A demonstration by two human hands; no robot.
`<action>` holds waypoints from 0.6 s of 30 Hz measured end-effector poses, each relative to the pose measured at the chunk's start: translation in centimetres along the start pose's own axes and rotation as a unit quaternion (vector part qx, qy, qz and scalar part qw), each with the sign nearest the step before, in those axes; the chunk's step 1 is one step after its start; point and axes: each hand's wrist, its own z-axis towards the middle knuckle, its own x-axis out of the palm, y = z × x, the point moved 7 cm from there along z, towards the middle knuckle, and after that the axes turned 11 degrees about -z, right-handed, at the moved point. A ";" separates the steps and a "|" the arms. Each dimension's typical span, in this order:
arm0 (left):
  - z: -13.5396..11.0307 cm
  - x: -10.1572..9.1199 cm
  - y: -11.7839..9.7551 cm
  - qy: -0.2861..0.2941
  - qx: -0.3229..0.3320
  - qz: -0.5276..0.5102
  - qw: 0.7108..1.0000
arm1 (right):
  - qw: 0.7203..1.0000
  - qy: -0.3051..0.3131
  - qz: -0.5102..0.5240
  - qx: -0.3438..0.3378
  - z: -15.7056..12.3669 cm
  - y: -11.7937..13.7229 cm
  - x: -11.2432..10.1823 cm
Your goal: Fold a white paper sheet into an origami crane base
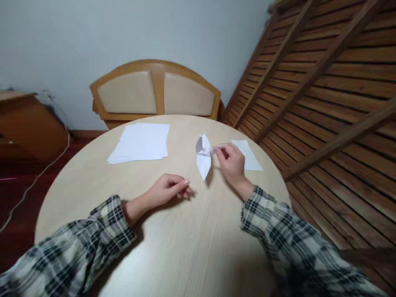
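Observation:
A white paper crane [203, 159] is held a little above the round table, right of the middle. Its two pointed wings spread away from and toward me, and its shadow falls on the wood beside it. My right hand [231, 162] pinches the narrow folded end of the crane between thumb and fingers. My left hand [168, 189] rests on the table, nearer to me and to the left of the crane. Its fingers are loosely curled in, with nothing visible in them.
A stack of white paper sheets [140, 141] lies on the table [182, 247] at the far left. Another white sheet [249, 156] lies behind my right hand. A padded wooden headboard [161, 88] stands beyond the table, and brown wooden slats [324, 74] lean at the right.

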 end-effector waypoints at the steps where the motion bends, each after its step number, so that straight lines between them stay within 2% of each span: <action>1: 0.1 -0.2 0.0 -0.011 0.008 0.001 1.000 | 1.000 0.004 -0.011 0.014 1.0 -1.6 0.0; 6: 0.5 -0.9 0.1 -0.042 0.029 0.007 0.999 | 0.994 0.075 -0.021 0.074 4.8 -8.8 1.4; 10: 0.6 -1.3 0.1 -0.060 0.023 0.009 0.998 | 0.977 0.134 -0.048 0.157 4.9 -13.4 3.6; 13: 0.6 -1.5 -0.1 -0.076 0.026 0.002 0.997 | 0.965 0.132 -0.110 0.197 4.4 -15.1 4.8; 18: 0.6 -1.7 -0.1 -0.092 0.024 -0.002 0.995 | 0.950 0.170 -0.150 0.216 3.9 -15.8 6.9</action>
